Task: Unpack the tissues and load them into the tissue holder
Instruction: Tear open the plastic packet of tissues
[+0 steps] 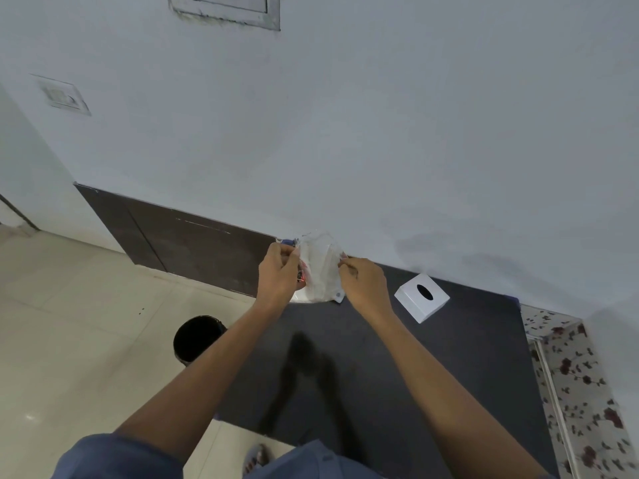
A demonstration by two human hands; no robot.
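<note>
Head view | left hand (278,275) and right hand (363,284) fingers pinched on tissue pack (320,267) | tissue holder (422,297) right

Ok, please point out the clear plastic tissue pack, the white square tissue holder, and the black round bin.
Clear plastic tissue pack (320,267): head view, on the wrapper's middle, between both hands.
White square tissue holder (411,299): head view, on its top face beside the oval slot.
Black round bin (193,340): head view, on its dark inside.

Dark table (397,375), white tissue holder (422,298) on top

Dim, soft shadows, wide-angle edge warp
</note>
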